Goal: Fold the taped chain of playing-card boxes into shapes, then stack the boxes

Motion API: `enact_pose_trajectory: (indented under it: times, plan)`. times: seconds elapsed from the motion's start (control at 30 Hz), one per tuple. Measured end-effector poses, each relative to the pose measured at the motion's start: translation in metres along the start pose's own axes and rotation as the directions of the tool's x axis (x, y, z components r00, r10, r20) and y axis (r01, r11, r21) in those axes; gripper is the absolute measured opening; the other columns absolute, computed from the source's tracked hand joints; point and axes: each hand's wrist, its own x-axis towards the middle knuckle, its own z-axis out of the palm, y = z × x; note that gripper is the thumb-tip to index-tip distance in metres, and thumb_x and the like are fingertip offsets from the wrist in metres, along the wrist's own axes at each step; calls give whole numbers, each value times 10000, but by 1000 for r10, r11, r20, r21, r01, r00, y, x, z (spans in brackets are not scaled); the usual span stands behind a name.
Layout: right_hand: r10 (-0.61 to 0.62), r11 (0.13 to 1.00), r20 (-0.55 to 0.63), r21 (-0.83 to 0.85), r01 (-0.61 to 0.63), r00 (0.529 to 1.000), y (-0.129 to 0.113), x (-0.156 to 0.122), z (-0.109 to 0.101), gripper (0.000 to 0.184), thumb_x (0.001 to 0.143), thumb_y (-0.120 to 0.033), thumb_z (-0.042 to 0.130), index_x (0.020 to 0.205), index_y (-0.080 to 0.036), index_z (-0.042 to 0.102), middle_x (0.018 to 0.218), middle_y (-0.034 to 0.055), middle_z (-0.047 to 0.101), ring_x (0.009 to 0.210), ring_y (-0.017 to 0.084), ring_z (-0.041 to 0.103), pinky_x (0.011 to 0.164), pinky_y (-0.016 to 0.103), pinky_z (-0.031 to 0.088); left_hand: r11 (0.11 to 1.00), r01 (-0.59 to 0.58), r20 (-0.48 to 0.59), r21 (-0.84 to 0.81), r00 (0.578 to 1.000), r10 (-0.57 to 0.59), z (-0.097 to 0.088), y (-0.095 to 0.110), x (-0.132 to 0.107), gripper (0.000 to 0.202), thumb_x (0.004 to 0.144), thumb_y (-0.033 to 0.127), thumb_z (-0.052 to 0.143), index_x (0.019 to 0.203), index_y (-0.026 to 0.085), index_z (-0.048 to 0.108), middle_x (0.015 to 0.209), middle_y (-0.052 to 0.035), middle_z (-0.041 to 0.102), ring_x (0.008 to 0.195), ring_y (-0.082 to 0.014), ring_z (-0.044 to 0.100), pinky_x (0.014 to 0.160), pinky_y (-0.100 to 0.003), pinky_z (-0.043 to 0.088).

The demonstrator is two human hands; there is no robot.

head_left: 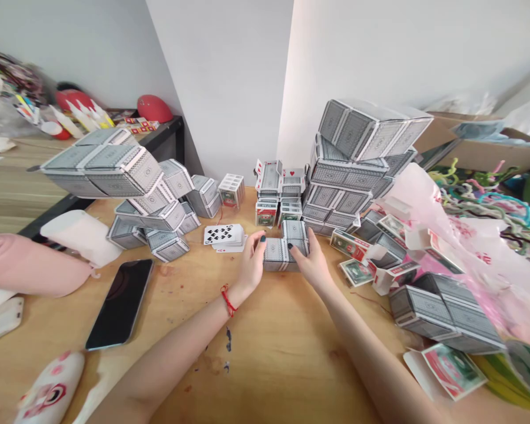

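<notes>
Head view: left hand [249, 264] and right hand [312, 262] hold a grey card-patterned block [277, 251] on the bench [274, 330] by its left and right sides, apparently keeping its sections aligned; a tall stack [342, 197] stands beyond, to the right.

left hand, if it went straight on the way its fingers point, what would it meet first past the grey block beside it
Probably the red-green card box behind the grey block, roughly ahead of the left hand; depth is unclear from one view.
</notes>
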Motion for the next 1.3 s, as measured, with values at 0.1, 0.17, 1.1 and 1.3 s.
enact_pose_trajectory:
  times: [0.1, 0.17, 1.1, 1.3]
  plan:
    - [-89, 994, 28, 68, 87, 996, 7, -1, 3, 780, 762, -381, 607, 1451, -195, 293, 1487, 108, 363, 1379, 244, 324, 1147, 451, 227, 999, -43, -12, 21, 999, 43, 3, -4, -9, 357, 916, 378, 429, 1224, 199, 426, 1304, -100, 481, 1246, -198, 433, 1060, -356, 330]
    - [-104, 988, 62, 119, 96, 993, 10, -1, 5, 737, 798, -403, 568, 1456, -233, 283, 1505, 75, 340, 1385, 222, 317, 1146, 443, 228, 996, -34, -10, 85, 999, 35, 5, -7, -11, 371, 907, 360, 444, 1239, 200, 402, 1316, -111, 457, 1261, -211, 416, 1065, -378, 320]
    - [-11, 938, -11, 345, 15, 1000, 12, -8, 11, 782, 773, -500, 623, 1434, -185, 349, 1430, 109, 456, 1301, 272, 446, 1093, 450, 334, 979, -62, 265, -195, 957, 114, -12, -11, -11, 649, 867, 213, 473, 1439, 279, 172, 1507, -81, 276, 1399, -215, 245, 1139, -406, 236]
    - [-27, 915, 52, 404, 3, 998, 17, -5, 9, 852, 768, -473, 647, 1475, -221, 242, 1509, 87, 328, 1368, 268, 348, 1129, 458, 272, 998, -24, 163, -62, 986, 34, -3, -10, 1, 460, 909, 260, 429, 1349, 235, 299, 1274, -95, 477, 1221, -216, 446, 1064, -417, 329]
